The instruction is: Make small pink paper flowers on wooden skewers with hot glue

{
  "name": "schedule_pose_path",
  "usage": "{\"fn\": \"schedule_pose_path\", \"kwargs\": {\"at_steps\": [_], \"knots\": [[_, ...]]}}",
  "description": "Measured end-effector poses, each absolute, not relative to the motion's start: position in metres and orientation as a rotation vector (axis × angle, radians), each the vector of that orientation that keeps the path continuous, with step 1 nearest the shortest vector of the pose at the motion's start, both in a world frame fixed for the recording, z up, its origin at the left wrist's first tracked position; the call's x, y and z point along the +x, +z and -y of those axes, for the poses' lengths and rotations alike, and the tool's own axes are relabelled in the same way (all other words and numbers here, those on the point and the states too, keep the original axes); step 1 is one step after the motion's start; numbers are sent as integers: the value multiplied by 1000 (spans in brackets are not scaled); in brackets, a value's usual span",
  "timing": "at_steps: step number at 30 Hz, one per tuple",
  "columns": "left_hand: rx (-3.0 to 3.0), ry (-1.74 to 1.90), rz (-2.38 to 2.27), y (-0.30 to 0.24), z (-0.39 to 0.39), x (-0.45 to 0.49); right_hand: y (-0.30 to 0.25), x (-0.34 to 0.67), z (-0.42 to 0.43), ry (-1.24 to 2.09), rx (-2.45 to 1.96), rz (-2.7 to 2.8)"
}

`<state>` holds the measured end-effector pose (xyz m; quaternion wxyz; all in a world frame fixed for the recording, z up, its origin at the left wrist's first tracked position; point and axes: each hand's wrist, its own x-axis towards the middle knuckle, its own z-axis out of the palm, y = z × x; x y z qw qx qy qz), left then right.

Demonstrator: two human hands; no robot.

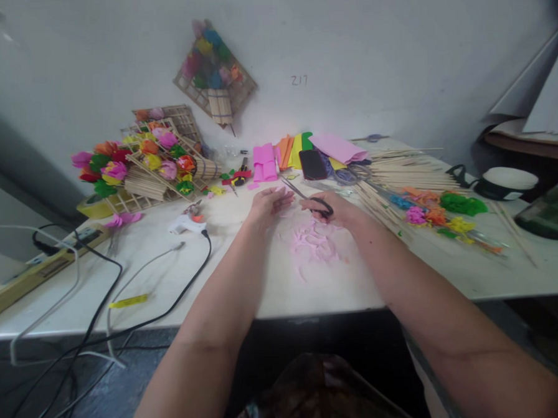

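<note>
My right hand (pixel 331 209) is closed round the dark handles of a pair of scissors (pixel 295 188), whose blades point up and left, parted from each other. Facing it, my left hand (pixel 270 207) pinches a small piece of pale pink paper (pixel 282 191) between thumb and fingers. The scissor tips lie close to this piece; whether they touch it I cannot tell. Under and between my hands, a loose heap of pale pink paper scraps (pixel 314 243) covers part of the white table (pixel 293 299).
Paper flower bouquets (pixel 149 154) stand at the left, near a white glue gun (pixel 188 222), cables and a power strip (pixel 52 264). Behind my hands lie coloured paper (pixel 264 162) and a phone (pixel 313 165). Wooden sticks (pixel 408 170) and small paper flowers (pixel 436 213) spread rightwards.
</note>
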<state>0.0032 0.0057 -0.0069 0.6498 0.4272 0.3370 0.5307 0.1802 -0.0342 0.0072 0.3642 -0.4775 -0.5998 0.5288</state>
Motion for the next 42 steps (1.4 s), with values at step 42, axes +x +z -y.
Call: {"fn": "schedule_pose_path", "kwargs": {"at_steps": [42], "knots": [[1078,1046,-656,-2,1,3,15,194,33,1403,-1236,1656]]}}
